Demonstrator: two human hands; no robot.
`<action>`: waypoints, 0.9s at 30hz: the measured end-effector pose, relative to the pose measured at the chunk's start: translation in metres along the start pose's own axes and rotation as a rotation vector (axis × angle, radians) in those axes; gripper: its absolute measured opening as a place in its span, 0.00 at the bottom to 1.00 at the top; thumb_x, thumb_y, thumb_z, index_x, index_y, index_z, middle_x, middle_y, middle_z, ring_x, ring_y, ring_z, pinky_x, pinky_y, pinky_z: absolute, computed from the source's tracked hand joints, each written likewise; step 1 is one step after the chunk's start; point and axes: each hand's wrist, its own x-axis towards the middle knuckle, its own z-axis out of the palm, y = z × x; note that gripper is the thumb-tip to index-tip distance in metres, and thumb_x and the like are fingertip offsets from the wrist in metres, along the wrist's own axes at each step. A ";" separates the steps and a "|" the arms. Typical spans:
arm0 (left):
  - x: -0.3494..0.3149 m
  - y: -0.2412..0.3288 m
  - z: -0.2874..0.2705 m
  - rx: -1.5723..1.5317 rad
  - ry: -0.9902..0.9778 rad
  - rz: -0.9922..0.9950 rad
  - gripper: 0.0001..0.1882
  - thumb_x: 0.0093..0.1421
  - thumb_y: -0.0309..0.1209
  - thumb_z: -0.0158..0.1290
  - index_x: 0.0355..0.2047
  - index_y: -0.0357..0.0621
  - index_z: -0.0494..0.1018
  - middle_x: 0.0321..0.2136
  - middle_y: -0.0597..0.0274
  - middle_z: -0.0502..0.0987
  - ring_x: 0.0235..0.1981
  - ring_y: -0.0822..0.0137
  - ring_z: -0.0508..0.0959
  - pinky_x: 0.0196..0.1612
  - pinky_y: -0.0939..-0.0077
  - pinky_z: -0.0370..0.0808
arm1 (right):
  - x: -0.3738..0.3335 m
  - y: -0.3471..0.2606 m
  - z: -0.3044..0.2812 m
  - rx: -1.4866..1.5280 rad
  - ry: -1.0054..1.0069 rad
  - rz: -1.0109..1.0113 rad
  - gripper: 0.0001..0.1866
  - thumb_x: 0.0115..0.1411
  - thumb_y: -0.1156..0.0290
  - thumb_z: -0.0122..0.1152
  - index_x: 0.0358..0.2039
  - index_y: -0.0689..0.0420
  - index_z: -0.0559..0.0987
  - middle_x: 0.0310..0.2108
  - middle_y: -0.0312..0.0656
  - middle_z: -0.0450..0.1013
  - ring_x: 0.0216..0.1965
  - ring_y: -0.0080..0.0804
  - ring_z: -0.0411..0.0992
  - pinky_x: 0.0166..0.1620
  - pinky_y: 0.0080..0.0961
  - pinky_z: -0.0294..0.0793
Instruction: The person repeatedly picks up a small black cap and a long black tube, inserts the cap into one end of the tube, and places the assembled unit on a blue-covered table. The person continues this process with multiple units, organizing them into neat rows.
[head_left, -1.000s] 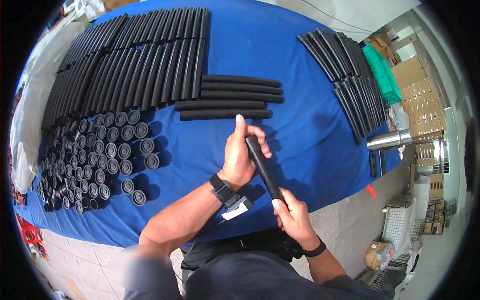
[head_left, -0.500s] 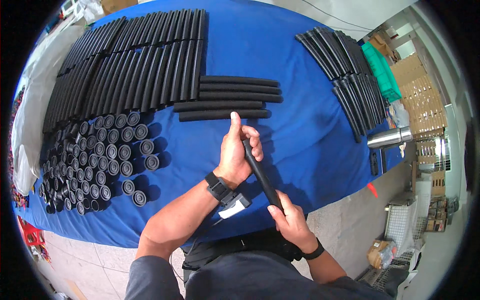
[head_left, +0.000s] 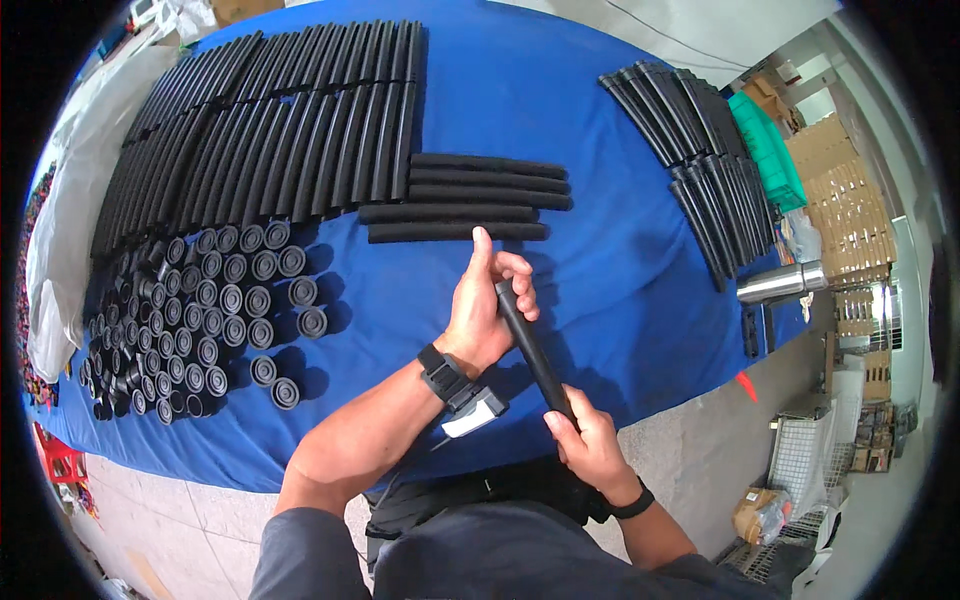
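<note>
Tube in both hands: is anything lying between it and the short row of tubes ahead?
Nothing visible. The tube is held by the left hand and right hand; only bare blue cloth separates it from the row.

Blue table cover (head_left: 600, 120) – black tube rows (head_left: 280, 130), round caps (head_left: 220, 300), steel flask (head_left: 780, 283).

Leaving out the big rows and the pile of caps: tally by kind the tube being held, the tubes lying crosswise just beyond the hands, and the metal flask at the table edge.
black foam tube, with left hand and right hand each keeping a grip on it: 1
black foam tubes lying crosswise: 5
silver metal flask: 1
Total: 7
</note>
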 end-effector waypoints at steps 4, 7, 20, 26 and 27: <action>0.004 0.010 0.009 0.094 -0.076 -0.031 0.50 0.64 0.76 0.26 0.47 0.42 0.78 0.35 0.57 0.80 0.42 0.58 0.78 0.50 0.53 0.75 | -0.002 0.004 -0.014 -0.166 0.149 -0.191 0.21 0.69 0.66 0.61 0.57 0.64 0.72 0.32 0.54 0.77 0.32 0.46 0.80 0.38 0.33 0.77; 0.003 0.015 0.011 0.672 -0.016 0.078 0.49 0.66 0.75 0.26 0.51 0.44 0.78 0.38 0.61 0.79 0.47 0.64 0.74 0.49 0.61 0.70 | -0.006 0.004 -0.023 -0.168 0.144 -0.138 0.21 0.69 0.66 0.61 0.57 0.63 0.72 0.34 0.55 0.77 0.34 0.47 0.80 0.39 0.34 0.77; -0.007 -0.006 0.019 1.146 -0.025 0.140 0.15 0.62 0.34 0.64 0.23 0.41 0.74 0.19 0.74 0.71 0.24 0.81 0.66 0.26 0.79 0.63 | -0.011 0.013 -0.028 -0.091 0.132 -0.193 0.24 0.69 0.63 0.61 0.59 0.66 0.71 0.43 0.59 0.78 0.43 0.56 0.80 0.45 0.38 0.79; -0.007 -0.011 0.016 1.121 -0.013 0.192 0.16 0.64 0.33 0.63 0.22 0.42 0.73 0.19 0.76 0.69 0.24 0.81 0.65 0.26 0.79 0.62 | -0.010 0.015 -0.023 -0.104 0.143 -0.194 0.25 0.70 0.60 0.59 0.59 0.66 0.71 0.43 0.59 0.78 0.43 0.55 0.80 0.44 0.39 0.79; -0.006 -0.010 0.015 1.125 -0.016 0.198 0.16 0.64 0.33 0.63 0.21 0.42 0.73 0.18 0.76 0.69 0.24 0.81 0.64 0.26 0.79 0.62 | -0.010 0.017 -0.022 -0.116 0.154 -0.220 0.25 0.70 0.60 0.59 0.59 0.66 0.71 0.42 0.57 0.79 0.40 0.52 0.81 0.42 0.38 0.79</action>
